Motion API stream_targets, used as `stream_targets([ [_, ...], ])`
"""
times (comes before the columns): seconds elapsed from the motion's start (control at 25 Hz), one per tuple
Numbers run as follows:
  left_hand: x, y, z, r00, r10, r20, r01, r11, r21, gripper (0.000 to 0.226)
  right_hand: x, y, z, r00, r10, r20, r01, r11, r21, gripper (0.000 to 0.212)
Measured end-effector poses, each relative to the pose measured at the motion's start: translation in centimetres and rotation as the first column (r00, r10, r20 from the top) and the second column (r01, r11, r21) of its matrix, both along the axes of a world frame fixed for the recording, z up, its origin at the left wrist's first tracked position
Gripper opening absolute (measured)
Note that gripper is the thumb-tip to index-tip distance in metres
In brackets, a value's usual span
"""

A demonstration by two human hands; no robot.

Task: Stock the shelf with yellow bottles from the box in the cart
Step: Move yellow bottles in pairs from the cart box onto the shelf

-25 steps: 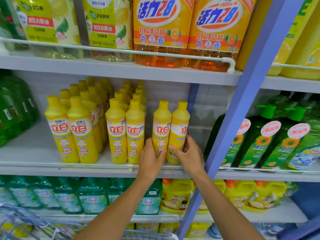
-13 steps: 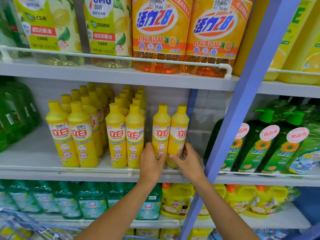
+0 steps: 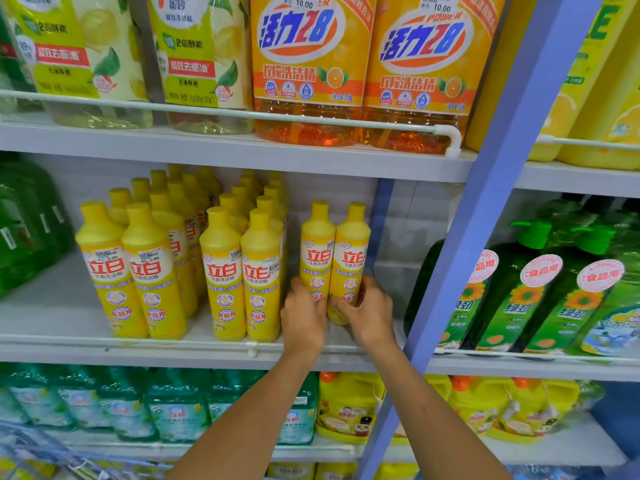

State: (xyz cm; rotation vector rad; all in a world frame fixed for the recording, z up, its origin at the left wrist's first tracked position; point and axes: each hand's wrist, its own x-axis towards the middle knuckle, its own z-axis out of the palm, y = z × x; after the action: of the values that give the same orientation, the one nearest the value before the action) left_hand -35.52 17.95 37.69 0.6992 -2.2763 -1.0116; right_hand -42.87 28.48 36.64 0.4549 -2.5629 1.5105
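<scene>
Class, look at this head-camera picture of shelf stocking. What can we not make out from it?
Head view: bases of the held bottles, behind the left hand and right hand; whether they rest on the shelf is unclear.
Head view: the box, out of frame.
Head view: rear bottles, hidden by front ones; no count possible.
Head view: orange jugs, tops cut off by the top edge.

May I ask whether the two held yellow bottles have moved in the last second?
Yes: the left hand and right hand have pushed the yellow bottles slightly deeper, away from the front rail.
</scene>
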Motion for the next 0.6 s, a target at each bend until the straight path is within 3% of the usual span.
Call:
stream_targets([
  [0.2,-2.7,-1.0,0.0,0.996,0.004,0.091,0.0,0.999,-0.041,0.043,-2.5,-1.4,-0.3,1.0,-0.016,0.0,0.016,0.999,-0.043,0.057],
  [0.6,-8.5,-3.7,-3.0,0.999,0.028,0.017,-0.028,1.0,0.005,0.051,-7.7,-4.6,-1.7,0.999,-0.048,-0.025,0.046,0.995,-0.094,0.059],
])
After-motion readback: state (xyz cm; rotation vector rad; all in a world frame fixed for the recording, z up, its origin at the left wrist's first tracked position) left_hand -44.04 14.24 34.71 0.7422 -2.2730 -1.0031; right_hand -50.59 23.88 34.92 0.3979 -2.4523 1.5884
